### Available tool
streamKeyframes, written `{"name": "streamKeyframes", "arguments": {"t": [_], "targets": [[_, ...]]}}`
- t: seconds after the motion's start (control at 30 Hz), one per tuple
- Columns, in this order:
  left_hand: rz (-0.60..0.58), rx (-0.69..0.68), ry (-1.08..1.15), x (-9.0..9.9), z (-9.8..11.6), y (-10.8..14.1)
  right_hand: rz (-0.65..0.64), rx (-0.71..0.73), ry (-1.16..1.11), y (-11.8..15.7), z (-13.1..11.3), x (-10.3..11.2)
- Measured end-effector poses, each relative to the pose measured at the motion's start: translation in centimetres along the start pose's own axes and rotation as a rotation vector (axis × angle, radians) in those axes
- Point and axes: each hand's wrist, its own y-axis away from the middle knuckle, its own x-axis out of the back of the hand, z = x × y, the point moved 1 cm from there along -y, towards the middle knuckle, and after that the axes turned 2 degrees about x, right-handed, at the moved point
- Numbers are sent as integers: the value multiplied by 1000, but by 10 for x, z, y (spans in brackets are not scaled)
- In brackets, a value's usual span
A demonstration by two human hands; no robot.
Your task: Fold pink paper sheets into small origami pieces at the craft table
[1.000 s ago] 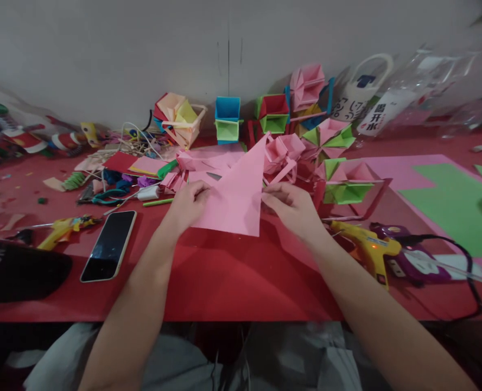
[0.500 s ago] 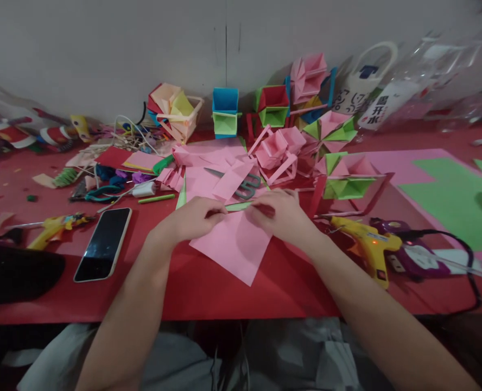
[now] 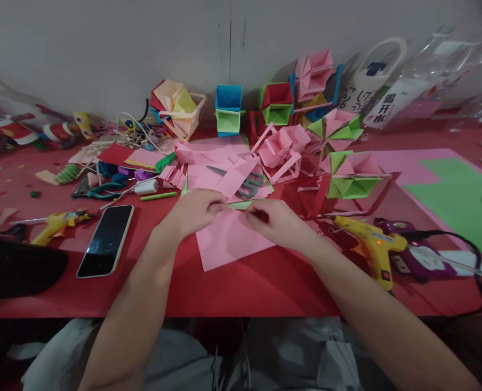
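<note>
A square pink sheet (image 3: 228,239) lies tilted on the red table, its far part between my two hands. My left hand (image 3: 198,212) pinches it near the far left edge. On the right side, my right hand (image 3: 273,220) has its fingers curled closed on the same sheet. A green strip (image 3: 241,205) shows just beyond the sheet, between the fingertips; whether it is touched is unclear. Past my hands, dark-handled scissors (image 3: 249,187) lie partly under pink paper pieces (image 3: 220,152).
A phone (image 3: 106,241) lies to the left. At the right are a yellow glue gun (image 3: 373,247) with its cord and a folded pink and green paper form (image 3: 353,176). More paper forms, a bag (image 3: 357,87) and clear bottles stand along the wall.
The pink sheet has turned, so its near corner now points to the lower left instead of lower right. Both hands stay near its far edge. The view has shifted slightly.
</note>
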Motion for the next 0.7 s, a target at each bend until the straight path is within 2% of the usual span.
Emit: {"name": "streamKeyframes", "arguments": {"t": [0.2,0.33,0.7], "targets": [[119,129,-93,28,-36,6,20,-22,-45,-1,4,5],[200,186,-98,37,-52,11,34,-38,-37,-1,9,10],[307,231,-69,42,-58,13,195,-124,-12,-1,14,27]]}}
